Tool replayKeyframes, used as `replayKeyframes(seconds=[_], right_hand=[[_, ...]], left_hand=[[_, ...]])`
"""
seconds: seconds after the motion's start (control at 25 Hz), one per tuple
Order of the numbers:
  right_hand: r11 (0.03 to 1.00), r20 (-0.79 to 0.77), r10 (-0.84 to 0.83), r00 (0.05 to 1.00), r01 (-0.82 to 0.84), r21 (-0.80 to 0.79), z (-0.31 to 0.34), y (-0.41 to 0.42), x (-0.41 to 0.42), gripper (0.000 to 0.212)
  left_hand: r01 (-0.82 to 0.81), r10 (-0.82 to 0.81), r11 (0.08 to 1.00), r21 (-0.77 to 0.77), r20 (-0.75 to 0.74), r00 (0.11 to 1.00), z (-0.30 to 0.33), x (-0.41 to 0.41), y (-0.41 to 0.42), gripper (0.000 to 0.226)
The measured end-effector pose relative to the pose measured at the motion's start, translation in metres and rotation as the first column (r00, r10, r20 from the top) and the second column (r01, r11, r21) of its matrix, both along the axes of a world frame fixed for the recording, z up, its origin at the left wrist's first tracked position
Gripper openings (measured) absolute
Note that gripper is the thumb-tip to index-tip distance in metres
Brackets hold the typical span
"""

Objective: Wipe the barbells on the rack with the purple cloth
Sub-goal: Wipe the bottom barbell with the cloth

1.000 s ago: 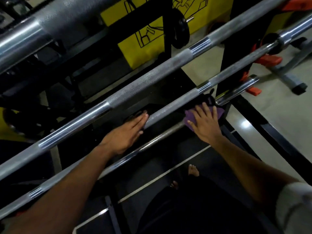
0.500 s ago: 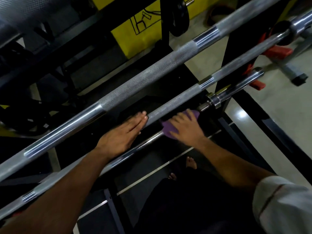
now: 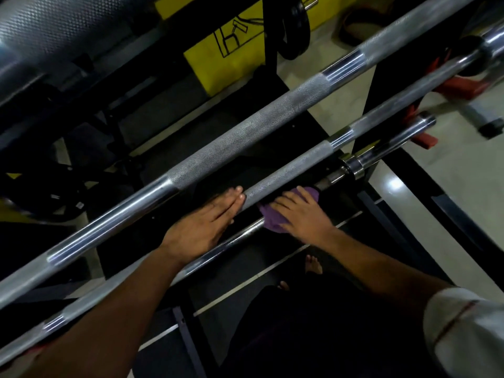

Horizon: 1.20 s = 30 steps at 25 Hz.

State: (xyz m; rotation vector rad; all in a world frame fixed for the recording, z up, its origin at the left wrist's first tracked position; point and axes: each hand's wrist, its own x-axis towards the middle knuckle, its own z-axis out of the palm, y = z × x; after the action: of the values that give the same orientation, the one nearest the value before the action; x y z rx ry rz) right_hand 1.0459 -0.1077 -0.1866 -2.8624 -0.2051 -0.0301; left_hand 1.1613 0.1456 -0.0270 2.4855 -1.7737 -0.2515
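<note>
Purple cloth (image 3: 275, 218) has slid leftward under right hand's (image 3: 301, 215) flat fingers; left hand (image 3: 203, 227) stays flat.

**Obscured and cut-off items**

The right hand (image 3: 298, 214) covers most of the purple cloth (image 3: 268, 218); the bar section beneath cannot be seen. The left hand (image 3: 203, 225) hides part of the middle barbell (image 3: 289, 171). The upper barbell (image 3: 245, 132) runs out of frame at both ends. The orange fittings (image 3: 458, 83) at upper right are blurred beyond identification.
</note>
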Motion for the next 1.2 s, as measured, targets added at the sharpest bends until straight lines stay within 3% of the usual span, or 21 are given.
replayKeyframes(seconds=[0.12,0.2,0.32,0.4,0.44,0.48,0.52,0.56,0.64,0.68,0.72,0.8,1.04,1.12,1.2], right_hand=[[0.973,-0.029,-0.23,0.973,0.231,0.027,0.001,-0.044,-0.003,0.055],[0.933,-0.098,-0.352,0.931,0.358,0.048,0.008,-0.025,-0.001,0.053],[0.947,-0.143,-0.238,0.961,0.262,0.186,0.012,0.028,-0.009,0.058],[0.886,-0.159,-0.143,0.977,0.198,0.42,0.019,0.032,-0.022,0.057],[0.775,-0.201,-0.157,0.967,0.247,0.581,0.027,0.026,-0.028,0.053],[0.587,-0.29,-0.183,0.939,0.341,0.735,0.037,0.02,-0.036,0.047],[0.321,-0.406,-0.211,0.889,0.455,0.83,0.049,0.014,-0.046,0.037],[-0.006,-0.525,-0.246,0.815,0.541,0.841,0.055,0.006,-0.059,0.027],[-0.537,-0.768,-0.252,0.588,0.575,0.617,0.06,-0.012,-0.085,0.024],[-0.705,-0.84,-0.209,0.501,0.518,0.484,0.055,-0.019,-0.098,0.033],[-0.814,-0.878,-0.178,0.445,0.434,0.385,0.048,-0.024,-0.109,0.044],[-0.909,-0.903,-0.165,0.396,0.295,0.296,0.034,-0.025,-0.115,0.051],[-0.954,-0.835,-0.295,0.465,-0.106,0.279,0.018,-0.035,-0.002,0.049],[-0.935,-0.864,-0.354,0.358,-0.157,0.318,0.016,-0.034,0.037,0.05],[-0.932,-0.853,-0.363,0.374,-0.134,0.338,0.009,0.0,0.051,0.048]], left_hand=[[0.013,-0.013,1.0,0.019,0.001,1.0,0.0,0.001,0.0,0.054],[0.007,-0.007,1.0,0.026,-0.001,1.0,-0.002,0.002,0.001,0.055],[0.0,0.0,0.999,0.037,-0.013,1.0,-0.004,0.002,0.003,0.054],[0.007,-0.007,1.0,0.029,-0.009,1.0,-0.006,0.002,0.003,0.053],[0.005,-0.005,1.0,0.022,-0.012,1.0,-0.006,0.002,0.003,0.053],[0.005,-0.004,1.0,0.017,-0.013,1.0,-0.007,0.003,0.002,0.053],[0.005,-0.005,1.0,0.017,-0.015,1.0,-0.007,0.003,0.003,0.054],[0.007,-0.006,1.0,0.02,-0.018,1.0,-0.007,0.003,0.003,0.054],[0.016,-0.015,1.0,0.02,-0.022,1.0,-0.008,0.004,0.004,0.055],[0.02,-0.02,1.0,0.013,-0.023,1.0,-0.008,0.004,0.004,0.055],[0.021,-0.021,1.0,0.009,-0.022,1.0,-0.008,0.004,0.004,0.056],[0.023,-0.022,1.0,0.008,-0.017,1.0,-0.008,0.004,0.004,0.056],[0.037,-0.036,0.999,0.02,-0.011,0.999,-0.007,0.004,0.002,0.056],[0.024,-0.024,0.999,0.038,-0.018,1.0,-0.008,0.004,0.001,0.056],[0.041,-0.04,0.998,0.052,-0.02,0.999,-0.008,0.005,0.003,0.056]])
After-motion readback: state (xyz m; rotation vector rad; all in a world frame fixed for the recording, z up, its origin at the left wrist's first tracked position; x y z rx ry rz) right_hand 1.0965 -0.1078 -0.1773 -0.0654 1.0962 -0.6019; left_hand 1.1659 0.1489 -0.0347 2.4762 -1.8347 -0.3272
